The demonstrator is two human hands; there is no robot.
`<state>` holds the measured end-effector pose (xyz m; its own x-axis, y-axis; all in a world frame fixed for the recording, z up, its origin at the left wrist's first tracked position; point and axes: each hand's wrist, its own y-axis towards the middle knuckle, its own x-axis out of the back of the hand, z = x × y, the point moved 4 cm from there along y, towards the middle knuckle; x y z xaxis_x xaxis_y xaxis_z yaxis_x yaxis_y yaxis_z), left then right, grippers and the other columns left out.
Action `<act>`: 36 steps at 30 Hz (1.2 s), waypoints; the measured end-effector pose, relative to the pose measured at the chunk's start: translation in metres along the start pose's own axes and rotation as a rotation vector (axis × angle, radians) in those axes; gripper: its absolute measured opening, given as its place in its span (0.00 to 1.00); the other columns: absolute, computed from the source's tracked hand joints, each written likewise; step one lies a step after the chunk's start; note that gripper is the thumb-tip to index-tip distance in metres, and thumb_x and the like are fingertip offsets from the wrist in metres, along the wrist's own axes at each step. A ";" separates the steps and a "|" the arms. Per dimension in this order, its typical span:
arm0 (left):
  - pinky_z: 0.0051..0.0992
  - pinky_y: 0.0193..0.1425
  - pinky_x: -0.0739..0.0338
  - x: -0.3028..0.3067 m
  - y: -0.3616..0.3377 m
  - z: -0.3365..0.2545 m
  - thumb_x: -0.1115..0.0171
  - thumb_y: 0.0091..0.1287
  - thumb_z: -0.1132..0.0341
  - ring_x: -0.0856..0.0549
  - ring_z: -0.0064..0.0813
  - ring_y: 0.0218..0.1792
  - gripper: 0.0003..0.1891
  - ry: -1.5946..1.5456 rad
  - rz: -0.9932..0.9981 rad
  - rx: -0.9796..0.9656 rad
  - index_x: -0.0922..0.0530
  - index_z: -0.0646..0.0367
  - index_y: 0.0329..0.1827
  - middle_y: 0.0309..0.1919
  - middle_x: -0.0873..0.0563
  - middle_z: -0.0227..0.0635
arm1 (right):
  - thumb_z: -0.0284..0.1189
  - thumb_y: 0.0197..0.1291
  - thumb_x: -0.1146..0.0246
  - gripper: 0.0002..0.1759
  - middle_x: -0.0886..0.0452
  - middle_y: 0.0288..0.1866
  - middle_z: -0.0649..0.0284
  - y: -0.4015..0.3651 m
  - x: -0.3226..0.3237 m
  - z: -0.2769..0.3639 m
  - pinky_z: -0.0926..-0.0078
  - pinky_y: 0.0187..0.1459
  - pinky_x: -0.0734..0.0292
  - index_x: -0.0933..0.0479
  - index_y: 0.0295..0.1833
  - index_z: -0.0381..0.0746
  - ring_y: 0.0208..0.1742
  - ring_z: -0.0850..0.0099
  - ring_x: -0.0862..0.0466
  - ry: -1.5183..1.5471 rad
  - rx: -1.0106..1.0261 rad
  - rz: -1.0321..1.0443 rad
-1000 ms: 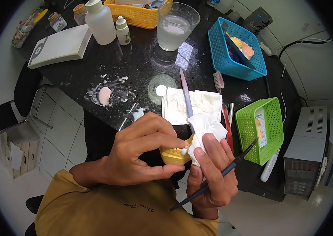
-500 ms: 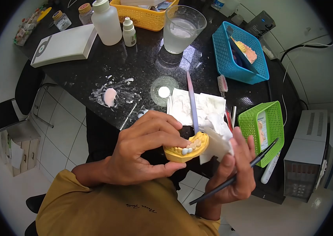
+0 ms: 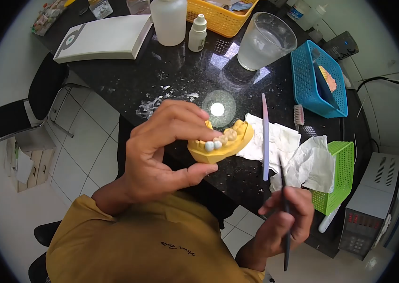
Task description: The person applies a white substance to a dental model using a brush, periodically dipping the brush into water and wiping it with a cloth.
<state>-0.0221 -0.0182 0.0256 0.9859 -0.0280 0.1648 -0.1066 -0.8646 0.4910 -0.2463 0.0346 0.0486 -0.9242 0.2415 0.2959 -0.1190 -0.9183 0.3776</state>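
My left hand (image 3: pixel 161 146) grips a yellow plaster dental model (image 3: pixel 223 151) between thumb and fingers, teeth side up. Two of its teeth look pale bluish white; the others in that row are beige. In my right hand (image 3: pixel 286 219) is a thin dark-handled brush (image 3: pixel 285 228), tip pointing away from me. Beyond that hand a crumpled white tissue (image 3: pixel 305 165) rests against the green basket (image 3: pixel 343 174). A long pink-and-purple stick (image 3: pixel 265 137) lies across a folded paper towel (image 3: pixel 282 134). Near the model, a round glass slab (image 3: pixel 217 109) has a white spot at its centre.
White powder smears (image 3: pixel 150 106) mark the black counter (image 3: pixel 119 85). Behind stand a glass of cloudy water (image 3: pixel 263 47), a small dropper bottle (image 3: pixel 198 34), a larger white bottle (image 3: pixel 168 23) and a white box (image 3: pixel 105 40). A blue basket (image 3: pixel 317 85) and a toothbrush (image 3: pixel 299 115) are at right.
My right hand has let go of the tissue, which now lies by the green basket. The brush has swung upright in that hand. The model is raised slightly, and the camera view has shifted.
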 end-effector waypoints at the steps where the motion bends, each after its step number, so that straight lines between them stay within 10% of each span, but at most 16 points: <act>1: 0.36 0.59 0.23 0.000 0.000 0.003 0.21 0.49 0.71 0.20 0.38 0.54 0.19 -0.001 -0.005 0.009 0.17 0.64 0.44 0.41 0.17 0.40 | 0.38 0.65 0.37 0.20 0.21 0.37 0.56 -0.001 -0.003 -0.004 0.82 0.28 0.27 0.21 0.50 0.31 0.30 0.73 0.21 -0.004 -0.031 0.050; 3: 0.35 0.57 0.24 0.003 0.001 0.008 0.20 0.48 0.69 0.17 0.38 0.50 0.20 -0.026 -0.107 -0.002 0.14 0.61 0.45 0.42 0.13 0.35 | 0.20 0.55 0.31 0.09 0.15 0.34 0.56 0.001 -0.013 -0.008 0.79 0.35 0.26 0.16 0.43 0.33 0.31 0.71 0.18 -0.002 -0.118 0.117; 36: 0.43 0.61 0.21 0.014 0.003 0.015 0.21 0.50 0.70 0.22 0.39 0.54 0.21 0.050 -0.004 -0.062 0.17 0.63 0.47 0.41 0.19 0.41 | 0.17 0.49 0.30 0.10 0.16 0.28 0.56 0.014 -0.041 -0.011 0.81 0.28 0.24 0.21 0.38 0.32 0.25 0.73 0.17 -0.076 -0.036 0.233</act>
<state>-0.0067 -0.0289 0.0162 0.9789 0.0017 0.2045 -0.1122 -0.8316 0.5439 -0.2136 0.0086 0.0319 -0.8984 0.0432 0.4370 0.0804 -0.9622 0.2603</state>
